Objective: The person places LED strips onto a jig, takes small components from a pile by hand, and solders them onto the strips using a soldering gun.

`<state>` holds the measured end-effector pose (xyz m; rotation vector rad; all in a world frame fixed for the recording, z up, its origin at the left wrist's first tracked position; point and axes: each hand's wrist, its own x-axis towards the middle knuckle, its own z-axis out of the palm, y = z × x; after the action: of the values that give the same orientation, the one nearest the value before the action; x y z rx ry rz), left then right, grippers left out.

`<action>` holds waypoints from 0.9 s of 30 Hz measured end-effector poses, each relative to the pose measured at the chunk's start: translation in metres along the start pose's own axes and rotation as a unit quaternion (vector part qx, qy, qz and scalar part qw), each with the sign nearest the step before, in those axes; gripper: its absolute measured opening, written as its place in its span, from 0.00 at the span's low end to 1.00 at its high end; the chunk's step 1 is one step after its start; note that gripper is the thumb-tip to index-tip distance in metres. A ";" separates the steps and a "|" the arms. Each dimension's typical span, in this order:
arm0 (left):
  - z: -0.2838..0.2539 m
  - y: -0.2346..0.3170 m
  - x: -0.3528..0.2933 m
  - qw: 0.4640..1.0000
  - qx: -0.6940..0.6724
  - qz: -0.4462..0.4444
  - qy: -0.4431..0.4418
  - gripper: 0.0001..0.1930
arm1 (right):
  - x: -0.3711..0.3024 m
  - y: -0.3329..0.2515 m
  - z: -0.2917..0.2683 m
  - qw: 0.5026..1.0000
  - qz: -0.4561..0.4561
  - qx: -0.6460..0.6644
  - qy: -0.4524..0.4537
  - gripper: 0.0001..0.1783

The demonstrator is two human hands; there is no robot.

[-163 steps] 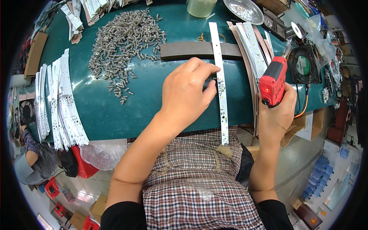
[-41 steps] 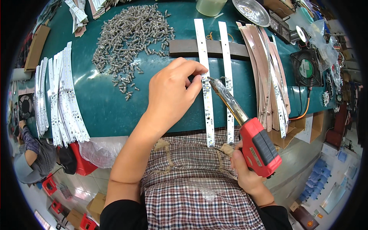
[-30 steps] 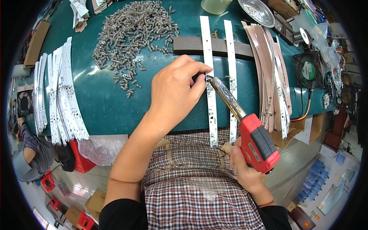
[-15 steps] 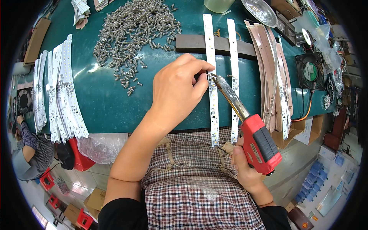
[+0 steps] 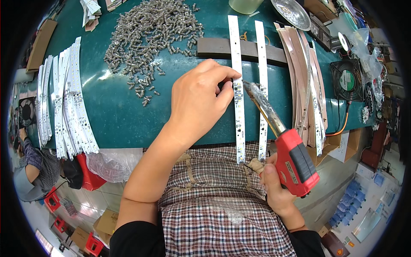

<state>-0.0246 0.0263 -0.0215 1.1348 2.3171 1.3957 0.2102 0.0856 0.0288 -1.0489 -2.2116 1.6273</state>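
My left hand is closed in a pinch at the left edge of a white LED strip board. What sits between its thumb and forefinger is small, dark and mostly hidden. My right hand grips a red-and-black soldering gun. The gun's metal tip points up and left, just to the right of that board and apart from it. A second LED strip board lies parallel on the right, partly behind the gun's barrel. Both boards rest across a dark grey bar, their near ends overhanging the table edge.
A heap of small metal-and-glass parts covers the back left of the green table. Stacked LED strips lie at left, more strips at right. A black fan and metal bowl stand beyond. Another person sits far left.
The soldering gun has moved slightly right, so its tip has come off the left strip board. Both boards have shifted a little to the right; my left hand keeps its pinch.
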 end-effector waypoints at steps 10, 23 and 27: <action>-0.001 0.002 0.000 1.000 -0.013 -0.010 -0.013 0.12 | -0.012 -0.007 -0.006 0.998 -0.003 0.013 0.059 0.15; 0.008 0.019 -0.005 0.997 0.016 0.000 -0.076 0.22 | 0.005 -0.023 -0.029 0.936 0.013 -0.048 0.350 0.27; 0.008 0.027 -0.008 0.997 0.052 0.011 -0.050 0.22 | 0.028 0.001 -0.031 0.921 -0.067 -0.121 0.365 0.30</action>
<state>-0.0018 0.0329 -0.0054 1.2316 2.3380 1.2086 0.2069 0.1275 0.0332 -1.2621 -1.9150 0.7219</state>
